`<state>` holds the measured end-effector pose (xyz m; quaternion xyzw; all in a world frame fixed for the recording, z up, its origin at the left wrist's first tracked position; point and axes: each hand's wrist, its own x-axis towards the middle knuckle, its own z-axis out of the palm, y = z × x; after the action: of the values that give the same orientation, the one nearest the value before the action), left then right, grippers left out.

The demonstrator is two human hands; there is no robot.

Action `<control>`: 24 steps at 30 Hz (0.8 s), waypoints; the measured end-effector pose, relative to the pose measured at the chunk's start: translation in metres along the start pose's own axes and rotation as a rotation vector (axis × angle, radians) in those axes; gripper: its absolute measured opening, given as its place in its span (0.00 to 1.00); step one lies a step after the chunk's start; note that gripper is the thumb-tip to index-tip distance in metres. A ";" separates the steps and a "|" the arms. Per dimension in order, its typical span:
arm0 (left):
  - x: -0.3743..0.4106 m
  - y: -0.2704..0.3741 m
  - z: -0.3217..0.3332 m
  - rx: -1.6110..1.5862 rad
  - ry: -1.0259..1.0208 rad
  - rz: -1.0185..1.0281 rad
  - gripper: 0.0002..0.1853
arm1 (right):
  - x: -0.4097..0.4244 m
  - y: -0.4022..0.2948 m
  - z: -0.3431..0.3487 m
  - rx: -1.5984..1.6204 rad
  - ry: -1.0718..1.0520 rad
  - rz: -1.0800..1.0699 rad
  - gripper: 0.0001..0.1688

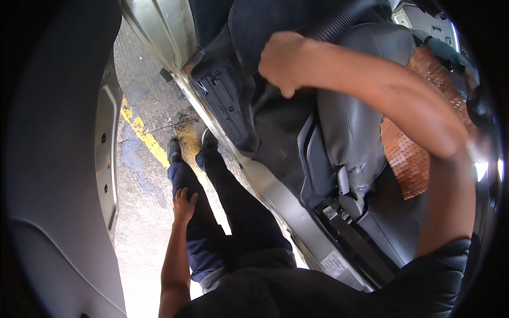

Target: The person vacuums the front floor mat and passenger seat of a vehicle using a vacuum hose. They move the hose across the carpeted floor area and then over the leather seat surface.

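Note:
My right hand (284,61) is curled over the front footwell of a vehicle, back of the hand towards me. A black ribbed hose (342,22) runs down behind my right wrist. Whether the fingers grip it is hidden. Under that hand lies the dark floor covering (280,127), beside a grey leather-like seat (352,119). Hanging by my thigh, my left hand (185,204) holds nothing, its fingers slightly apart over the dark trousers (203,214).
An open door panel (59,159) stands at left, and the metal door sill (274,183) crosses beside my legs. Brown beaded-looking seat cover (407,159) lies beyond the seat. A black plastic footrest panel (222,101) is near the sill. Yellow paint (147,137) marks the concrete ground.

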<state>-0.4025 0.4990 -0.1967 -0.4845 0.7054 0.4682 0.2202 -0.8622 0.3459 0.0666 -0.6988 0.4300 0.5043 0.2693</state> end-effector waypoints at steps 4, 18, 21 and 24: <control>0.000 -0.033 0.012 0.004 -0.252 0.021 0.29 | 0.019 -0.009 -0.004 -0.182 -0.095 0.068 0.15; -0.037 -0.099 -0.011 -0.001 -0.464 -0.225 0.44 | 0.057 -0.023 0.020 -0.013 0.344 0.315 0.15; -0.043 -0.102 -0.005 -0.005 -0.439 -0.227 0.45 | 0.075 -0.027 0.031 -0.008 0.282 0.390 0.15; -0.046 -0.103 -0.003 0.009 -0.420 -0.213 0.44 | 0.068 -0.049 0.044 -0.001 0.161 0.446 0.12</control>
<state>-0.2906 0.5090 -0.2067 -0.4470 0.5911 0.5297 0.4125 -0.8321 0.3834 -0.0153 -0.6246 0.5935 0.4942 0.1160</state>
